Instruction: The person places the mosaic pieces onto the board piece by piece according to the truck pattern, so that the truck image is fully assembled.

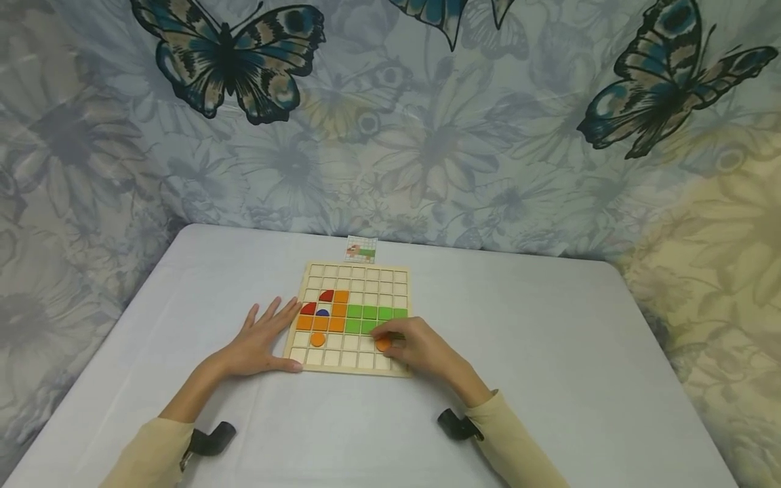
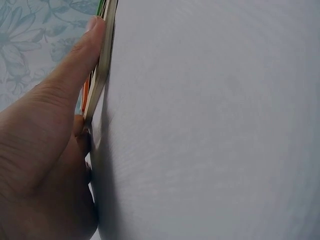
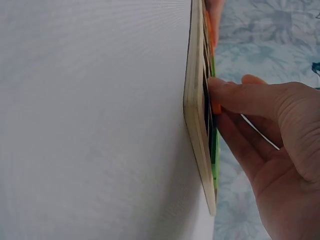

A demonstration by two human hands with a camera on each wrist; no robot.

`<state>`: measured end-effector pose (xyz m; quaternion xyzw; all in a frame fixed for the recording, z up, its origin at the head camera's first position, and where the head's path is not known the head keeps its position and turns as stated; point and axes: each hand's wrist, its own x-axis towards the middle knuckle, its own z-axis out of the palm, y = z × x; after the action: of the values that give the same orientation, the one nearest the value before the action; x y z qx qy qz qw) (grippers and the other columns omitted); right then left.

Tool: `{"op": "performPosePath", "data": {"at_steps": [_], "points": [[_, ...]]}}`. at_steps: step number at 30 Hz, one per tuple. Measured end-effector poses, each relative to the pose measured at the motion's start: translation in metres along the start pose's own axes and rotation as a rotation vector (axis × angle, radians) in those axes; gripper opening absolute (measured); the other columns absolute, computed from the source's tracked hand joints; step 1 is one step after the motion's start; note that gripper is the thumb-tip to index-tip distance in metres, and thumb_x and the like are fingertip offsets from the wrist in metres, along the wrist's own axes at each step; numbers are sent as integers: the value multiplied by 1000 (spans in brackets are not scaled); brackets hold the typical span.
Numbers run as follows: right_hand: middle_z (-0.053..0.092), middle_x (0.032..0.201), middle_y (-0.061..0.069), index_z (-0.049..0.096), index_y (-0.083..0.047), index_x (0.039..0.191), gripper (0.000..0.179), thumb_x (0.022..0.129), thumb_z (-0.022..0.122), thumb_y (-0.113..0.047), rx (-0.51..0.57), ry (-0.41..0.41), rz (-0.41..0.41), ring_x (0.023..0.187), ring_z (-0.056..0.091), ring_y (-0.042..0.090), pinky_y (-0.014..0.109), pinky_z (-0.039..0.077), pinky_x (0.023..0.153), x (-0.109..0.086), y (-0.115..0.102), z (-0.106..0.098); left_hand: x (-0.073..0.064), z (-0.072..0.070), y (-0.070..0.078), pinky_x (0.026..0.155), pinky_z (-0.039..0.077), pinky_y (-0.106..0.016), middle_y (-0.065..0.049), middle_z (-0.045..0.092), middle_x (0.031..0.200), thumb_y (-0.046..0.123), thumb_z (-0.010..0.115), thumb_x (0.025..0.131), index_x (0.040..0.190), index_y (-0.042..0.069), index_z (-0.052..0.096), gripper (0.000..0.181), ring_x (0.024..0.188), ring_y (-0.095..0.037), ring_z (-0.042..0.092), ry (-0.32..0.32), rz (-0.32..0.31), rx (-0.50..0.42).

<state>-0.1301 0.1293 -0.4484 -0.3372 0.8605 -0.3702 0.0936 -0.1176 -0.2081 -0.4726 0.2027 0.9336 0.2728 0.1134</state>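
Observation:
A wooden grid board (image 1: 349,360) lies on the table with colored pieces in its cells. My right hand (image 1: 424,344) pinches an orange round piece (image 1: 383,344) at the board's lower right; the right wrist view shows thumb and fingers on this orange piece (image 3: 216,107). Fingers spread, my left hand (image 1: 259,342) rests at the board's left edge, its thumb touching the near left corner. Another orange disc (image 1: 318,339) sits at lower left. Green squares (image 1: 369,312) run right of orange squares (image 1: 337,324), near red quarter-round pieces (image 1: 327,296) and a blue half-round piece (image 1: 322,313).
A small pattern card (image 1: 361,249) lies just beyond the board's far edge. White cloth covers the table (image 1: 537,339). Behind it hangs a butterfly-and-flower patterned cloth (image 1: 439,135). Black wrist-worn devices (image 1: 213,439) show at both sleeves.

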Motion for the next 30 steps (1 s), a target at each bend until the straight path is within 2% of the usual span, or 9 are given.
{"op": "performPosePath", "data": {"at_steps": [7,16,30], "points": [[72,112,1,72,-6,114,35,80,77,3,-8,4,-1,106,65,15,32,52,94,1,-1,1,-2,-2,0,113,-10,-64,-17,18,162,61,79,69,155,3,24,117,148,-43,1,10,-5,-2],[72,112,1,72,-7,113,35,80,78,1,-52,8,16,106,65,14,31,52,94,0,-3,2,-3,-3,3,113,-10,-64,-17,18,162,61,79,68,155,4,24,117,148,-42,2,11,-12,-1],[72,111,1,72,-6,113,33,81,77,1,-62,13,15,106,66,15,30,52,93,-1,-4,0,-1,-5,4,114,-10,-63,-16,17,162,61,80,68,155,4,23,118,148,-42,1,-2,-20,-4]]}}
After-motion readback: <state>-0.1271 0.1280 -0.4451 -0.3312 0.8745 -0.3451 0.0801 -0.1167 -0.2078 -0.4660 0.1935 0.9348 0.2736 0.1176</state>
